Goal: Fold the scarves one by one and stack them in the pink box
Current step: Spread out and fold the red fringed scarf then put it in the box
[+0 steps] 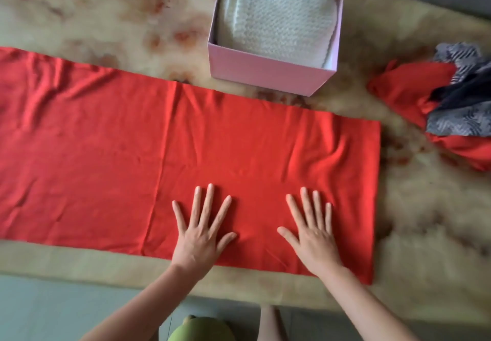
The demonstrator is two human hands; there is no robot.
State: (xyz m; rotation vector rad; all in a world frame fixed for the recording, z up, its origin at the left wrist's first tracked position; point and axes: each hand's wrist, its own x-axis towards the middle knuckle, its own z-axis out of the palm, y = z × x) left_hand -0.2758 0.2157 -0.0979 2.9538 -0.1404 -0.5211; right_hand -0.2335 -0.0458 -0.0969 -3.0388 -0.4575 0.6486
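A long red scarf (164,154) lies spread flat across the rug, running off the left edge of the view. My left hand (203,230) presses flat on its near part with the fingers spread. My right hand (313,231) lies flat on the scarf a little to the right, fingers straight. The pink box (268,71) stands just beyond the scarf at the top middle, with a folded white knitted scarf (279,13) inside. A heap of unfolded scarves (451,106), red and grey patterned, sits at the right.
A cream rug with brownish blotches (106,16) lies under everything. Grey floor (53,311) shows along the near edge and at the top right corner. My knees show at the bottom middle.
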